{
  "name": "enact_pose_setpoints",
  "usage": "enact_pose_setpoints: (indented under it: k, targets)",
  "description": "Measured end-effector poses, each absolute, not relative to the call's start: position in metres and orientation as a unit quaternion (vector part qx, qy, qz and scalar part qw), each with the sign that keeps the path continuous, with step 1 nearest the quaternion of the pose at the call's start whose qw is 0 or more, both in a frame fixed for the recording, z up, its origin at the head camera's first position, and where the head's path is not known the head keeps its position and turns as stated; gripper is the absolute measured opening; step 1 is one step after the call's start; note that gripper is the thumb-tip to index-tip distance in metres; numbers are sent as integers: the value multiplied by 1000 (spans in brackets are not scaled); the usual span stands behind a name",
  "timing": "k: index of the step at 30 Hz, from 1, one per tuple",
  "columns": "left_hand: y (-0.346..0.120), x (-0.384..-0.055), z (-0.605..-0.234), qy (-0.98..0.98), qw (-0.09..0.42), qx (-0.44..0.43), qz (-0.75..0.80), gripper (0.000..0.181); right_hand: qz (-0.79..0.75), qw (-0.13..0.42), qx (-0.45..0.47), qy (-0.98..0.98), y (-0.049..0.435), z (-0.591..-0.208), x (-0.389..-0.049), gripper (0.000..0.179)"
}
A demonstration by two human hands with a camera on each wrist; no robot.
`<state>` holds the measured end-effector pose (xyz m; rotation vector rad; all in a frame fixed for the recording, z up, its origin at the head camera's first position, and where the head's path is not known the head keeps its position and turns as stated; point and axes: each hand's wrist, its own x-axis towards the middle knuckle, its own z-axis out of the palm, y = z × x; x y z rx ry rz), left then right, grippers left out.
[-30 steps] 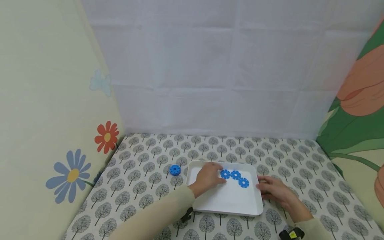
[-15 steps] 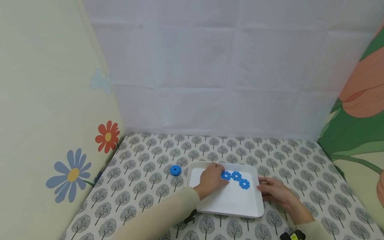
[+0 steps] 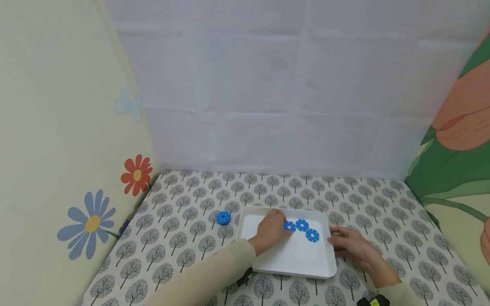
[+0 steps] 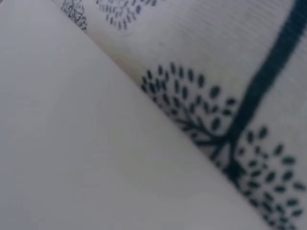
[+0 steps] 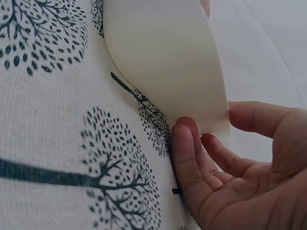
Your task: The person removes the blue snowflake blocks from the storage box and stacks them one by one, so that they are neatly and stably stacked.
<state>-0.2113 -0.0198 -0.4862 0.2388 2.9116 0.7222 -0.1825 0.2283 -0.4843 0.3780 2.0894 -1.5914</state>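
Three blue slotted plastic discs lie in the white tray point(image 3: 294, 259), next to one another. My left hand point(image 3: 269, 230) reaches in from the left. Its thumb and forefinger pinch the leftmost blue disc point(image 3: 291, 226) and partly cover it. The middle disc point(image 3: 302, 225) touches or nearly touches that one, and the right disc point(image 3: 312, 236) sits lower. At the tray's right side, my right hand point(image 3: 350, 244) holds the wall. In the right wrist view its thumb is at the rim and the other fingers point(image 5: 184, 143) touch the outer side. The left wrist view shows no hand.
Left of the tray, another blue disc or small stack point(image 3: 223, 218) sits on the tree-print tablecloth point(image 3: 183, 238). A white cloth point(image 3: 268, 85) hangs behind the table. Walls with painted flowers stand at the left and right.
My left hand has shifted slightly right and nearer, and the leftmost disc with it. The other two discs in the tray have shifted slightly the same way. My right hand stays at the tray's side.
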Motion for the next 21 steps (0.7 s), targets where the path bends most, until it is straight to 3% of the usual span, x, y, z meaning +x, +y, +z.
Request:
enact_pose_setpoints:
  k: [21]
  targets:
    - [-19,-215,-484,966,77,112,221,35,-581,230,127,770,229,-486,-179,60]
